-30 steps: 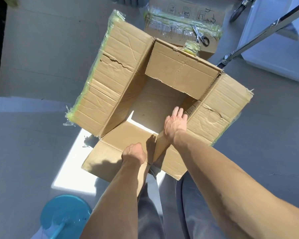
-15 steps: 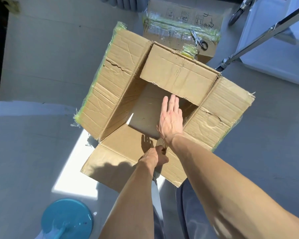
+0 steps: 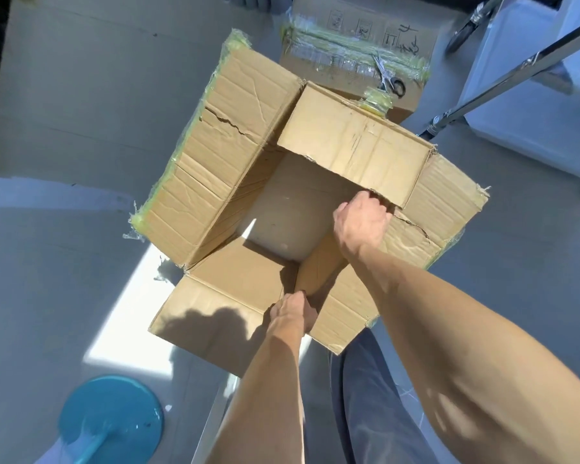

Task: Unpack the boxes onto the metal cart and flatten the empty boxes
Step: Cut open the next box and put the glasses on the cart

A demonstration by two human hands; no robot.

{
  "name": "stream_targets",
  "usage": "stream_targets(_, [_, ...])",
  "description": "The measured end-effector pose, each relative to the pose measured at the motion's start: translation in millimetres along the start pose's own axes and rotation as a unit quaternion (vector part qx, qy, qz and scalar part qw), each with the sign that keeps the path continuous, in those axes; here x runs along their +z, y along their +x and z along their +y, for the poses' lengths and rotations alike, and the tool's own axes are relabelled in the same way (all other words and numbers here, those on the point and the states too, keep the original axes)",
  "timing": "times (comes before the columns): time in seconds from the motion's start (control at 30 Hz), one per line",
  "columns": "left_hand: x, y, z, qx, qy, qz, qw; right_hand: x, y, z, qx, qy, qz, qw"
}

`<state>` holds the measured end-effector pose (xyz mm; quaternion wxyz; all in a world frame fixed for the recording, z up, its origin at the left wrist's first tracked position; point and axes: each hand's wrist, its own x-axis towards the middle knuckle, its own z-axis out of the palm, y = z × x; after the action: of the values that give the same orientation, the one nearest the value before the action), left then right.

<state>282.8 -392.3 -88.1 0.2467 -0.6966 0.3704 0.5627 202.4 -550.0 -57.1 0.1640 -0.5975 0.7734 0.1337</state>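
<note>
While all four flaps splay outward, open box (image 3: 215, 169) shows nothing inside | right hand (image 3: 360, 222) fingers curl over right wall edge | left hand (image 3: 293, 313) fingers clamp near flap | taped box (image 3: 342, 45) behind carries scissors (image 3: 387, 77).

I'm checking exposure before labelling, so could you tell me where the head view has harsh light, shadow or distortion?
Head view: a blown-out sunlit patch on the floor beside the open box; dark arm shadow across the near flap; the left hand sits partly shaded, the right hand is brightly lit; wide-angle bending stretches the forearms and tilts the cart rail.
</note>
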Motion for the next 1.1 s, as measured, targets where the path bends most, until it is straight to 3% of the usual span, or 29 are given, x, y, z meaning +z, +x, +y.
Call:
stream_targets(0.03, [-0.5, 1.2, -1.8, -0.01, -0.003, 0.012, 1.0, 3.3, -3.3, 3.9, -0.108, -0.085, -0.059, 0.989])
stream_targets(0.1, [-0.3, 4.0, -4.6, -0.014, -0.008, 0.037, 0.999, 10.8, -18.7, 10.4, -0.239, -0.238, -0.19, 0.922])
stream_targets(0.23, [-4.9, 1.4, -4.8, -0.007, -0.011, 0.069, 0.998, 34.8, -63.5, 4.6, -0.277, -0.395, -0.297, 0.824])
stream_targets(0.4, [-10.5, -3.3, -8.7, -0.006, -0.042, 0.15, 0.988, 48.2, -76.4, 5.0, -0.351, -0.424, -0.242, 0.799])
stream_targets(0.53, [-15.0, -6.4, -2.5, -0.013, -0.119, 0.286, 0.951, 41.1, -65.6, 8.8, -0.474, -0.405, -0.168, 0.764])
stream_targets(0.63, [-31.8, -9.4, 3.5, 0.035, -0.161, 0.392, 0.905, 29.8, -61.3, -11.1, -0.531, -0.323, -0.115, 0.775])
stream_targets(0.77, [-83.4, -23.7, -27.2, -0.028, -0.208, 0.461, 0.862, 10.0, -65.6, -62.6, -0.556, -0.216, -0.032, 0.802])
stream_targets(0.93, [-153.2, -58.0, -97.7, -0.096, -0.195, 0.526, 0.822, -8.9, -109.1, -126.6, -0.508, -0.136, -0.069, 0.848])
stream_targets(1.1, [-199.4, -78.2, -131.0, -0.047, -0.149, 0.609, 0.778, -17.8, -136.7, -171.5, -0.383, 0.025, -0.045, 0.922])
